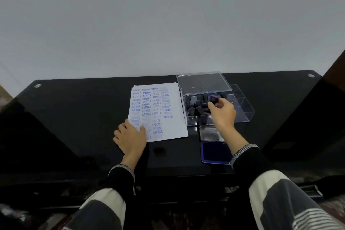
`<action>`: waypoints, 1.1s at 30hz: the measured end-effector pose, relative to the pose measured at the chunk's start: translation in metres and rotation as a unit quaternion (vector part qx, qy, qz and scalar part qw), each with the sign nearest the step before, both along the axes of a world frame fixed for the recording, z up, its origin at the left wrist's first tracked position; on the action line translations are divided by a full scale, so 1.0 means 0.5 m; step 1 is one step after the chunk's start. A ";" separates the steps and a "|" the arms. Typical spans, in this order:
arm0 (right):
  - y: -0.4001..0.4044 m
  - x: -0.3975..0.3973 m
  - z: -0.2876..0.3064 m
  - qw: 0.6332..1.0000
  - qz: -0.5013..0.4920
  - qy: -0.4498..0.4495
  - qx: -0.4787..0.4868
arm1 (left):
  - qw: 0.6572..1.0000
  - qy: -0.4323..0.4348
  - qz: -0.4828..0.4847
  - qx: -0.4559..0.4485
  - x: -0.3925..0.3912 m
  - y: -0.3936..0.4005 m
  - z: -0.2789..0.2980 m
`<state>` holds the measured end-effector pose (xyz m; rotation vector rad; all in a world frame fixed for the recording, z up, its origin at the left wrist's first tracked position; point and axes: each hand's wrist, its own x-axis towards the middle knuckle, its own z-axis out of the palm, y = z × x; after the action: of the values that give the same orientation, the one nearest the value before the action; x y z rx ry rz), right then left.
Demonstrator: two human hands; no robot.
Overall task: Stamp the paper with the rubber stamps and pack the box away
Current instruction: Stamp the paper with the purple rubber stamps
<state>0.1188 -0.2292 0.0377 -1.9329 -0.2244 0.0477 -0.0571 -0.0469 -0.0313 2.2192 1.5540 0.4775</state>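
A white paper covered with blue stamped words lies on the black desk. My left hand rests flat on its near left corner. To the right stands a clear plastic box holding several dark rubber stamps. My right hand reaches over the box and pinches one dark stamp with a purple face tilted up. The clear lid stands open at the box's far side. An open blue ink pad lies near the front, its metal lid folded back.
A pale wall rises right behind the desk. Round metal fittings sit in the desk's back corners. Bare dark desktop stretches left of the paper and right of the box. A dark piece of furniture stands at the far right.
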 end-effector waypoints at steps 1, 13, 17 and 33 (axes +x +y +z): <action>-0.005 -0.005 0.000 1.000 -0.001 -0.001 0.020 | 1.000 -0.005 0.012 -0.025 0.004 0.003 0.009; -0.022 -0.016 -0.063 0.986 0.118 -0.082 -0.089 | 0.987 -0.069 0.036 -0.139 0.013 0.055 0.038; -0.024 -0.009 -0.055 0.982 0.148 -0.092 -0.067 | 0.992 -0.050 0.030 -0.114 0.013 0.053 0.035; -0.046 0.025 -0.061 0.989 0.105 -0.092 -0.051 | 0.993 -0.095 -0.045 -0.051 0.007 0.010 0.017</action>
<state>0.1312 -0.2520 0.0070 -2.0096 -0.5572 0.0209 -0.0534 -0.0419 -0.0228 2.0904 1.3447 0.5513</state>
